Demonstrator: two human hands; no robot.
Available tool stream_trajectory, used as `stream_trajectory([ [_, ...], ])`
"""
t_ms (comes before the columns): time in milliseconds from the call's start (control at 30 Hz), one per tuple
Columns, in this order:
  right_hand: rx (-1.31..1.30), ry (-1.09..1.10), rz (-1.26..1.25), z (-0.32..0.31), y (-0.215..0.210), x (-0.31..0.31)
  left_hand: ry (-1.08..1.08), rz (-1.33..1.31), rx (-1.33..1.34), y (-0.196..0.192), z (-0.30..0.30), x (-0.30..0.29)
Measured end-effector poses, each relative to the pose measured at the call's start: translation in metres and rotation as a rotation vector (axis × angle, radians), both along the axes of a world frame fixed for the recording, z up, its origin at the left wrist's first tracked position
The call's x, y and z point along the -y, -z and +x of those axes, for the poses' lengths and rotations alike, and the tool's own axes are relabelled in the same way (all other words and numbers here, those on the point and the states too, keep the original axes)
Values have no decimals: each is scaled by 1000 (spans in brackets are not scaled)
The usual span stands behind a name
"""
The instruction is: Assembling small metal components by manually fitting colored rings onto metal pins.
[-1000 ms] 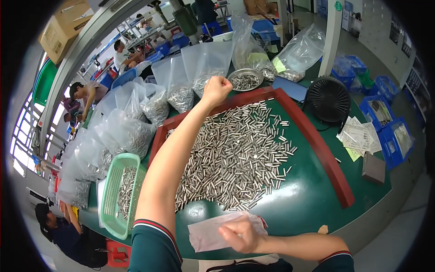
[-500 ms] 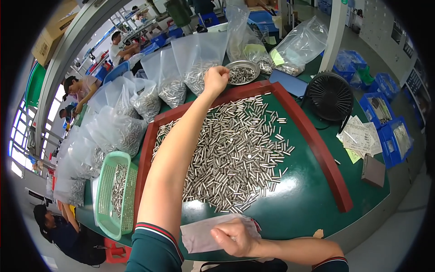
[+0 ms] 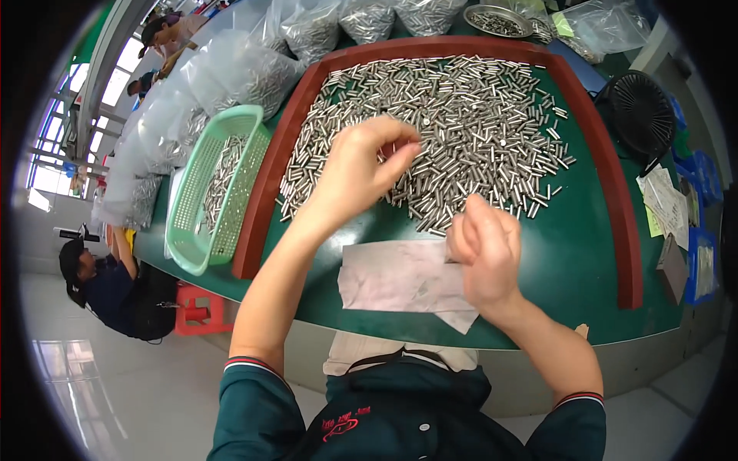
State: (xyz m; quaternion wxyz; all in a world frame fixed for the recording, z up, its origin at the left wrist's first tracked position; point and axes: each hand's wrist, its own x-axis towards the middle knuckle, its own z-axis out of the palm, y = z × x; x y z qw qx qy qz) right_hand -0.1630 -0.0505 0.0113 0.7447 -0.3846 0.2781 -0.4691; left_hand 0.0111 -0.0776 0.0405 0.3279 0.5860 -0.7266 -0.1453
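"Fingers first: how do they stand?"

"On the left hand [image 3: 367,165], loosely curled, thumb tip close to the index fingertip; I cannot tell whether anything is pinched there. On the right hand [image 3: 488,257], folded into a fist, its contents, if any, hidden."

"And around them, taking the dark red three-sided frame of straight bars [image 3: 621,230] as our mark?"

"From the left: just outside the frame's left bar stands a light green perforated plastic basket [image 3: 184,207], partly filled with short silvery metal rods. Within the frame, on the glossy dark green tabletop [image 3: 553,253], spreads a broad heap of short silvery cylindrical metal pins [image 3: 453,138]. At the frame's open near side lies a pale pink, roughly rectangular fabric cloth [image 3: 396,273], its long side running left to right. Beyond the frame's right bar stands a round black fan [image 3: 636,115]."

"Which hand is nearer the heap?"

"Left, by my judgement: it is over the near left part, most pins lying ahead and rightward of its fingertips. Whether it touches any, I cannot tell. From the right fist, at the cloth's right end, the heap lies ahead. Its pins point every way, sharing no long axis."
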Motion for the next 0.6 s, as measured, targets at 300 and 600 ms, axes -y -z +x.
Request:
stream_trajectory([
  [300,226,89,-70,-4,-2,0,7,-32,41,39,-20,-65],
  [600,231,99,-110,-3,2,0,-38,-10,34,46,-21,-73],
])
